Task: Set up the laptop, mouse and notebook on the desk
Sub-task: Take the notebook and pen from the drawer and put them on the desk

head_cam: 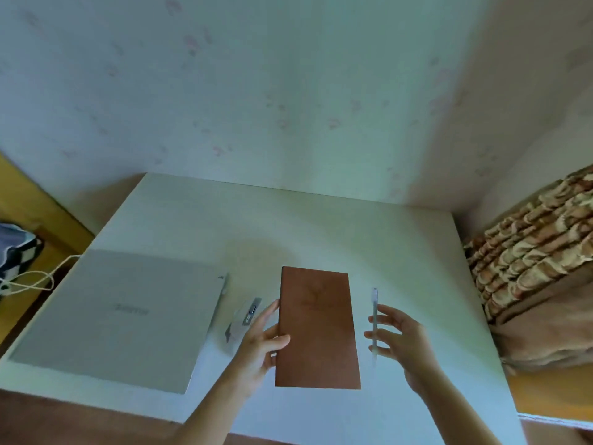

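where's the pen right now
In the head view the pen lies on the desk, right of the brown notebook, by the right hand.

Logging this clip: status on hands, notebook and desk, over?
Left hand gripping notebook by its left edge. Right hand open, beside pen. Laptop closed at left. Small flat item between laptop and notebook; mouse not identified.

Pale floral wallpaper (288,91) behind white desk (321,226); yellow floor (29,200).

A clear pen (374,316) lies on my desk. A white cable (35,279) trails off its left edge toward a checkered bag (16,248); patterned bedding (532,261) sits right.
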`<action>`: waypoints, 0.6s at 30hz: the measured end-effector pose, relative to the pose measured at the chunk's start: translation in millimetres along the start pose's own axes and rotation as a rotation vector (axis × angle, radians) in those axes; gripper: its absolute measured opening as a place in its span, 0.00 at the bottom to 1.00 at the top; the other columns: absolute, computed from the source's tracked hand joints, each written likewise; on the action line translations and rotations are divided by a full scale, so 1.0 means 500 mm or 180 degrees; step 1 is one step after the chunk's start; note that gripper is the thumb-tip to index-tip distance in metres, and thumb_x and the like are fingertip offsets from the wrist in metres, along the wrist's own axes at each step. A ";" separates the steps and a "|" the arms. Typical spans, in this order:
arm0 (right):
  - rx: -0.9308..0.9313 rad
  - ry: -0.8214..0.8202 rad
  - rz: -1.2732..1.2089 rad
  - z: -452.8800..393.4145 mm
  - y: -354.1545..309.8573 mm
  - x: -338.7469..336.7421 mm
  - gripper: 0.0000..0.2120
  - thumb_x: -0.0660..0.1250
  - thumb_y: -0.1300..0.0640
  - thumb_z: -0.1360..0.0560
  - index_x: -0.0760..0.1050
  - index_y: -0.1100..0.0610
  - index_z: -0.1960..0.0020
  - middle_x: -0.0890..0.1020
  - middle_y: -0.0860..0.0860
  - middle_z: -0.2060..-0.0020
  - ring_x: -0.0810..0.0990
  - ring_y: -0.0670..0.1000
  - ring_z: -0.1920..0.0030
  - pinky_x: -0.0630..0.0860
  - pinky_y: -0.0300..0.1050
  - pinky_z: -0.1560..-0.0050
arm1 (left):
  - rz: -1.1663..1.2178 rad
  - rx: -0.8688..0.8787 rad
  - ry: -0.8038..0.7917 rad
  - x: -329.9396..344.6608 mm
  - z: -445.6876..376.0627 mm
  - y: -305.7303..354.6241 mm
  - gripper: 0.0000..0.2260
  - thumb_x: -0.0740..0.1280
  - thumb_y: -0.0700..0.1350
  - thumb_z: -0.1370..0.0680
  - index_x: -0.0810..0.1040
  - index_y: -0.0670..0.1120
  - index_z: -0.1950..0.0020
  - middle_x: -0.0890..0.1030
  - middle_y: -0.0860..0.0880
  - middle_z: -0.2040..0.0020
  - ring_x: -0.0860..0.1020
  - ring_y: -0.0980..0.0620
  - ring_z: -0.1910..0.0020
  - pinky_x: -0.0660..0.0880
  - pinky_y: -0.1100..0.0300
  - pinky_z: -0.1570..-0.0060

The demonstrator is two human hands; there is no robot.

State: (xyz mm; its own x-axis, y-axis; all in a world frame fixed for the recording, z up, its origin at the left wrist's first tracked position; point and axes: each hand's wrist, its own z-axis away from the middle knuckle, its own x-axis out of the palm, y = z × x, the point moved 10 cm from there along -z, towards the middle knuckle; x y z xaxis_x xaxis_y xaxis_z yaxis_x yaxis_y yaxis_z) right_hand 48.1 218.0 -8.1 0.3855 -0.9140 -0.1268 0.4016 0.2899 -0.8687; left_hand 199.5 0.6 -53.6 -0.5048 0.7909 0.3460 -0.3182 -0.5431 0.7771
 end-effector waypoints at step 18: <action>0.0193 0.0630 0.1390 -0.134 0.125 -0.002 0.18 0.70 0.67 0.32 0.79 0.53 0.45 0.82 0.50 0.61 0.82 0.51 0.64 0.80 0.47 0.60 | -0.2147 0.0855 0.1048 -0.051 -0.134 -0.021 0.28 0.76 0.35 0.32 0.74 0.49 0.34 0.78 0.52 0.40 0.75 0.57 0.40 0.66 0.73 0.39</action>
State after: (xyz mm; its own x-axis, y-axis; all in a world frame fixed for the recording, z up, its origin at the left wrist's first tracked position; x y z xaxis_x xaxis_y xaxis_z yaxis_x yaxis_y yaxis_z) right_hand 17.2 218.2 -94.3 0.3657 -0.7379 -0.5672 0.2873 0.6692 -0.6853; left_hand 162.0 -32.8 -105.7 -0.4966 0.7780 -0.3848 -0.4565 0.1429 0.8782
